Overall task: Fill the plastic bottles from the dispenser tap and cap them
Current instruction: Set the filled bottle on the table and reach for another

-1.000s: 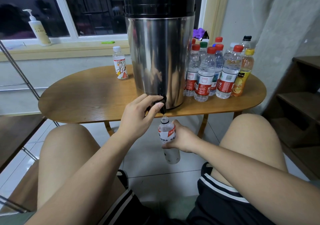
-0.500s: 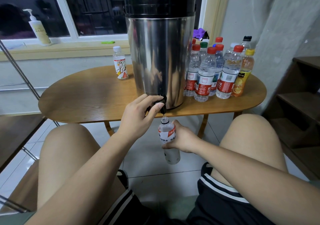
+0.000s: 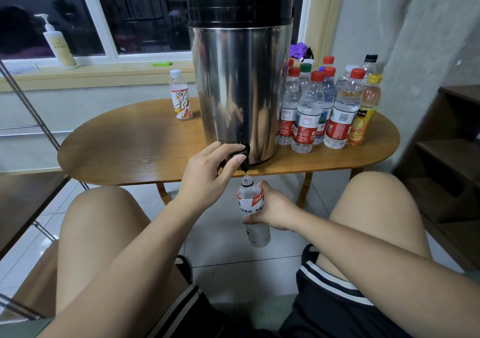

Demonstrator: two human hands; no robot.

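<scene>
Just below the tap (image 3: 244,161), the bottle (image 3: 250,194) sits within curled right fingers (image 3: 265,188).

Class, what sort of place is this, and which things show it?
Probably a room in a home: a wooden table by a window, a pump bottle on the sill, and wooden shelves.

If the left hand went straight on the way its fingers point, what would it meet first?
The left hand grips the black tap, so that comes first; just behind it stands the steel dispenser, though depth is hard to judge.
</scene>
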